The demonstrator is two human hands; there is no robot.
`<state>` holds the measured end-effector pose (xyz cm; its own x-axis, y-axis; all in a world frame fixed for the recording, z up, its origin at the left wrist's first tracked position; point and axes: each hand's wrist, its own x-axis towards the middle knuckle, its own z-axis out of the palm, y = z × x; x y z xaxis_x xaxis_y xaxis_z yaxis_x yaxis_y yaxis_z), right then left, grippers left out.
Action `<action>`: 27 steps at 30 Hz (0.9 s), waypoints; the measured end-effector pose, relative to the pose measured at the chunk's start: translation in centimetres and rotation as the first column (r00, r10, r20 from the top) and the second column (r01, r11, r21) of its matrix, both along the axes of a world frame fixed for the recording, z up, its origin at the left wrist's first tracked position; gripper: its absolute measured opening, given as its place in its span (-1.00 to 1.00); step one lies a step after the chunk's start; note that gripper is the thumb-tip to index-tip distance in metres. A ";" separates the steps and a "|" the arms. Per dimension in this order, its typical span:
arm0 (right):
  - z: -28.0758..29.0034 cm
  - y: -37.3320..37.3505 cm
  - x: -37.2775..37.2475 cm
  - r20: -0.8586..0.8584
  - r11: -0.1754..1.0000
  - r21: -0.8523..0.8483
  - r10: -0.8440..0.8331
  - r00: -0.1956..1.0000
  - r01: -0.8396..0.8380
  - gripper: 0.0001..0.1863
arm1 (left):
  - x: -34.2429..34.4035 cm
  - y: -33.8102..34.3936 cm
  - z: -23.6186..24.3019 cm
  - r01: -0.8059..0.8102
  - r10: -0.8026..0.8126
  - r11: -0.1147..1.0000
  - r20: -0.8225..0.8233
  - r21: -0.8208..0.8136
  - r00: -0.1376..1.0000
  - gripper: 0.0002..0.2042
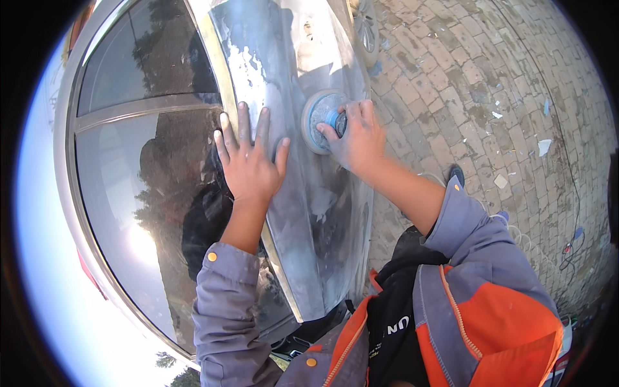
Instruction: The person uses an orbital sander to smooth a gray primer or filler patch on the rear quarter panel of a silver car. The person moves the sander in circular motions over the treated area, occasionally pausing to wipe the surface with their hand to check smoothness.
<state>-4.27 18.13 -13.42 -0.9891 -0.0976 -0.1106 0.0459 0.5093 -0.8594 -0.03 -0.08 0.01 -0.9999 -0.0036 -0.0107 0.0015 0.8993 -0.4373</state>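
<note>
A car's door panel (293, 238) stretches out before me, patchy grey and dusty, with white areas of filler or bare paint toward its far end. My left hand (251, 164) lies flat on it near the window edge, fingers spread, holding nothing. Its fingertips reach beside a pale yellowish strip (224, 74) along the panel's edge. In my right hand (362, 138) is a round sander (318, 115) with a dusty disc and a blue band. Thumb and fingers wrap round its dark top, and the disc rests against the panel. The panel under the disc is hidden.
Dark, reflective car windows (116, 155) fill the left side. A wheel (366, 29) shows at the far end. Brick paving (445, 84) on the right carries paper scraps (544, 147) and a thin cable (569, 248). My dark shoe (456, 174) stands close to the car.
</note>
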 end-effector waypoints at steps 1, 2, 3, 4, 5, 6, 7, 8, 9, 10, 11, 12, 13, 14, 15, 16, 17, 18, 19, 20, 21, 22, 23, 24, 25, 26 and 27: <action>-0.1 0.2 0.3 0.051 0.998 0.020 0.056 0.997 -0.057 -0.39 | 0.0 0.0 0.0 0.004 -0.004 1.000 -0.002 -0.003 1.000 -0.33; -0.2 0.3 0.6 0.027 1.000 -0.018 0.015 1.000 -0.014 -0.40 | 0.0 0.0 0.0 0.006 -0.006 1.000 -0.002 -0.007 1.000 -0.33; -0.3 0.4 0.9 0.063 0.999 -0.042 -0.003 0.998 0.005 -0.41 | 0.0 0.0 0.0 0.008 -0.008 1.000 -0.002 -0.011 1.000 -0.33; -0.3 0.6 1.2 0.164 0.998 -0.068 0.024 0.986 -0.013 -0.42 | 0.0 0.0 0.0 0.009 -0.009 1.000 -0.001 -0.013 1.000 -0.33; -0.4 0.7 1.5 0.107 0.999 -0.046 -0.014 0.994 0.019 -0.42 | 0.0 0.0 0.0 0.009 -0.009 1.000 0.000 -0.014 1.000 -0.33; -0.6 0.8 1.7 0.115 1.000 -0.026 -0.010 0.993 0.013 -0.42 | 0.1 0.0 0.0 0.017 -0.017 1.000 -0.008 -0.016 1.000 -0.33; -0.6 0.8 2.0 0.051 0.998 -0.010 -0.053 0.997 0.054 -0.42 | 0.1 0.0 0.0 0.007 -0.007 1.000 0.003 -0.017 1.000 -0.33; -0.7 0.9 2.4 0.108 1.000 -0.019 0.018 0.994 -0.016 -0.42 | 0.0 0.0 0.0 0.006 -0.006 1.000 0.002 -0.018 1.000 -0.33; -0.7 0.8 2.8 0.089 0.999 -0.032 0.042 0.995 -0.039 -0.42 | 0.0 0.0 0.0 0.009 -0.009 1.000 0.000 -0.020 1.000 -0.33; -0.8 0.8 3.2 0.134 0.994 -0.046 0.101 0.986 -0.095 -0.42 | 0.0 0.0 0.0 0.013 -0.013 1.000 0.000 -0.018 1.000 -0.33; -1.0 0.8 3.4 0.100 0.997 -0.070 0.036 0.994 -0.029 -0.42 | 0.0 0.0 0.0 0.018 -0.018 1.000 -0.002 -0.020 1.000 -0.33; -1.1 0.8 3.7 0.130 0.995 -0.095 0.007 0.992 0.005 -0.42 | 0.0 0.0 0.0 0.023 -0.024 0.999 -0.005 -0.024 1.000 -0.33; -1.2 0.7 4.0 0.201 0.992 -0.125 0.020 0.979 0.006 -0.43 | 0.0 0.0 0.0 0.024 -0.024 1.000 -0.009 -0.011 1.000 -0.34; -1.4 0.7 4.3 0.145 0.995 -0.089 -0.025 0.989 0.039 -0.41 | 0.0 0.0 0.0 0.025 -0.025 1.000 -0.014 -0.002 1.000 -0.34; -1.6 0.8 4.5 0.130 0.998 -0.058 -0.032 0.991 0.040 -0.40 | 0.0 0.0 0.0 0.030 -0.029 1.000 -0.019 0.005 0.999 -0.34; -1.8 0.8 4.8 0.041 0.996 -0.027 -0.088 0.995 0.089 -0.38 | 0.0 0.0 0.0 0.022 -0.022 1.000 -0.014 0.005 1.000 -0.34; -1.9 0.8 5.3 0.084 0.999 -0.038 -0.015 0.996 0.019 -0.38 | 0.0 0.0 0.0 0.020 -0.020 1.000 -0.013 0.004 1.000 -0.34; -1.9 0.8 5.8 0.056 0.999 -0.050 0.009 0.998 -0.007 -0.38 | 0.0 0.0 0.0 0.021 -0.021 1.000 -0.012 -0.002 1.000 -0.34; -2.0 0.8 6.2 0.028 0.998 -0.061 0.034 0.999 -0.033 -0.38 | 0.0 0.0 0.0 0.025 -0.025 1.000 -0.013 -0.005 1.000 -0.34; -2.1 0.8 6.6 0.044 0.996 -0.091 0.021 0.999 -0.017 -0.38 | -0.1 0.0 0.0 0.033 -0.034 0.999 -0.016 -0.013 0.999 -0.34; -2.2 0.8 6.8 0.060 0.993 -0.121 0.009 0.998 -0.002 -0.37 | -0.1 0.0 0.0 0.039 -0.039 0.999 -0.016 -0.022 0.999 -0.34; -2.4 0.9 6.9 0.145 0.989 -0.146 0.053 0.988 -0.032 -0.37 | -0.1 0.0 0.0 0.036 -0.037 0.999 -0.014 -0.017 0.999 -0.35; -2.6 0.9 6.9 0.121 0.993 -0.118 -0.011 0.993 0.026 -0.37 | -0.1 0.0 0.0 0.031 -0.031 0.999 -0.010 -0.012 0.999 -0.35; -2.7 1.0 6.8 0.164 0.996 -0.085 -0.022 0.986 0.036 -0.37 | -0.1 0.0 0.0 0.024 -0.024 1.000 -0.005 -0.006 1.000 -0.35; -2.7 1.1 6.8 0.159 0.996 -0.044 -0.073 0.985 0.081 -0.37 | 0.0 0.0 0.0 0.018 -0.018 1.000 -0.001 -0.009 1.000 -0.35; -2.7 1.1 6.7 0.176 0.998 -0.059 -0.021 0.984 0.032 -0.38 | -0.1 0.0 0.0 0.014 -0.014 1.000 0.001 -0.012 1.000 -0.35; -2.6 1.2 6.7 0.145 0.997 -0.068 -0.010 0.989 0.020 -0.38 | -0.1 0.1 0.0 0.011 -0.011 1.000 0.003 -0.015 1.000 -0.35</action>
